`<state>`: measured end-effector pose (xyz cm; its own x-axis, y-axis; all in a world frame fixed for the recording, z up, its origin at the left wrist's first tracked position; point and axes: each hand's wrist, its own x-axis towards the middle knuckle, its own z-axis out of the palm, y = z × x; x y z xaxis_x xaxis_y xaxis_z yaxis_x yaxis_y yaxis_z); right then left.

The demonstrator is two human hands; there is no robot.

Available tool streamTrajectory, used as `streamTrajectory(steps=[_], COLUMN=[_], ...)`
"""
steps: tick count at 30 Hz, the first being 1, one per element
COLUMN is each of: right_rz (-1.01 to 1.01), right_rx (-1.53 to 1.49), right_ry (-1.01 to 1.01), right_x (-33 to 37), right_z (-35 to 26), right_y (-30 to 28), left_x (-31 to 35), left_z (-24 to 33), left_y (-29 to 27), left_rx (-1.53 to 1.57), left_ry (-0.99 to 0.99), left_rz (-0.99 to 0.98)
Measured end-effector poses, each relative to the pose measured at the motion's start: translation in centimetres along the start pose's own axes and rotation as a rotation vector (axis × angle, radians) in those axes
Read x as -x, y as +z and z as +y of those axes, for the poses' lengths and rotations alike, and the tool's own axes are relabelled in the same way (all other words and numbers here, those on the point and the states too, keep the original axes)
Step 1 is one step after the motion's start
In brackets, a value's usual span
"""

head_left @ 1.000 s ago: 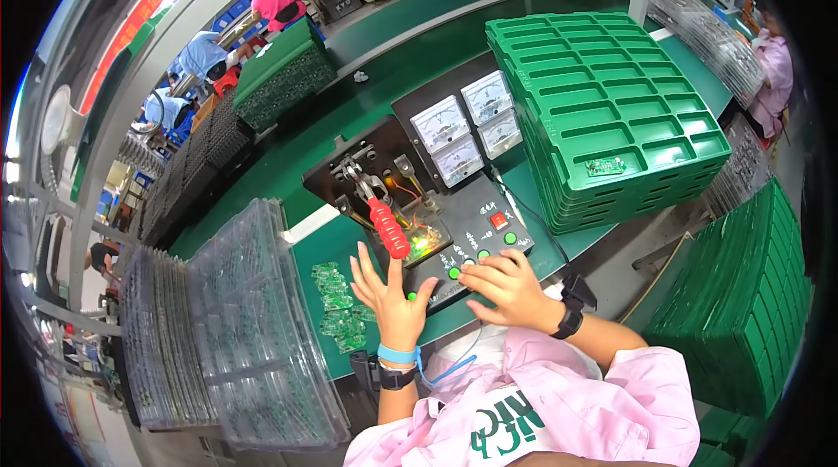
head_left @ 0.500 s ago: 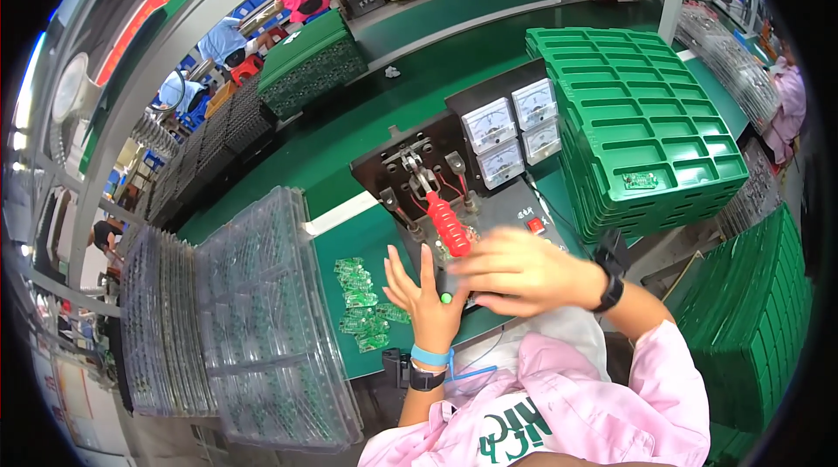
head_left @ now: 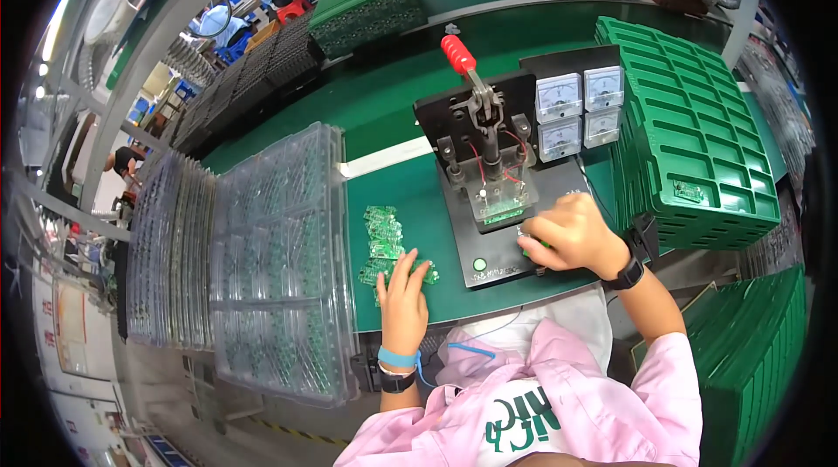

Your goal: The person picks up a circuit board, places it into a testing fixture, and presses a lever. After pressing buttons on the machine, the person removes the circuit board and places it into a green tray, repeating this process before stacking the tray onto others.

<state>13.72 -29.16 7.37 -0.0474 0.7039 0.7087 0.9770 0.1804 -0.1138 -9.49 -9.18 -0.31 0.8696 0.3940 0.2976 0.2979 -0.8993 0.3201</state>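
My left hand [head_left: 404, 305] rests with its fingers spread over a pile of small green circuit boards [head_left: 382, 236] on the green bench top. My right hand [head_left: 572, 236] is closed on a green circuit board [head_left: 529, 246], mostly hidden under the fingers, at the right front of a black test fixture [head_left: 463, 205]. The fixture's toggle clamp has its red handle [head_left: 458, 55] raised. Under the clamp's clear plate, another green board [head_left: 509, 214] shows in part. A round green button [head_left: 479, 264] sits at the fixture's front left.
Four-part meter panel [head_left: 559, 99] stands behind the fixture. Stacked green trays [head_left: 698, 127] rise at the right, more green trays [head_left: 751, 362] lower down. Clear plastic trays [head_left: 279, 249] stand at the left. Black trays [head_left: 236, 100] and people sit farther back.
The clamp's red handle has swung from low to raised. My left hand has moved left onto the boards, and my right hand has moved away from it to the fixture's right front.
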Motion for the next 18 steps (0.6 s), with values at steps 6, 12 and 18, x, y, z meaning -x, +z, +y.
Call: streamTrajectory(steps=[6,12,18], right_rz=[-0.353,-0.364,-0.014], right_rx=[0.411,0.279,0.317], right_ry=[0.236,0.053,0.259], right_x=[1.6,0.3,2.2], right_z=[-0.3,-0.7,-3.1], right_y=[4.0,3.9,-1.0], left_x=[-1.6,-1.8,-3.0], left_z=[-0.7,-1.1,-4.9], left_y=[1.7,2.5,4.5], left_rx=[0.007,-0.002,0.217], left_ry=[0.211,0.158,0.005], left_rz=[0.018,0.119,0.093])
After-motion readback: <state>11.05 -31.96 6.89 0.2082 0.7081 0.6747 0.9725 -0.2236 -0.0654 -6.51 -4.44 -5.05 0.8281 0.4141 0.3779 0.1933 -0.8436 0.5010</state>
